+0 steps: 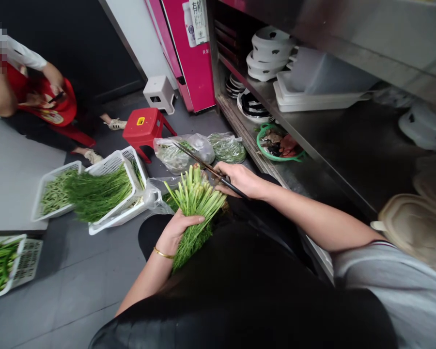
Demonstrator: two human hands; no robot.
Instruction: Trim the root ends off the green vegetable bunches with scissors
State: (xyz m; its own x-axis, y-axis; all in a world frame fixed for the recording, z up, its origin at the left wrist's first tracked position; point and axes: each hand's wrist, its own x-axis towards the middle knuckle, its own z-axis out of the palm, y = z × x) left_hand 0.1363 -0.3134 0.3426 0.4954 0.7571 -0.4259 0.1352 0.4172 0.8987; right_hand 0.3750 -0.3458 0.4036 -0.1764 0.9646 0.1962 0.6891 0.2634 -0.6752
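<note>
My left hand (178, 230), with a gold bracelet at the wrist, is closed around a bunch of feathery green herbs (199, 196), which looks like dill or fennel. The pale cut stems point away from me, and the leafy ends hang toward my lap. In my right hand (241, 178) is a long, thin knife (234, 187) with a black handle. Its dark blade slants up and left, just beyond the stem ends. Whether the blade touches the stems I cannot tell. Below the bunch, a clear plastic bag (156, 196) with greens is partly hidden.
White baskets of long green herbs (103, 191), green beans (60, 189) and green stalks (0, 264) stand at left. Bagged greens (227, 148) lie ahead near a red stool (141, 127). Steel shelving (334, 160) with dishes runs along my right. Another person (39, 92) is at upper left.
</note>
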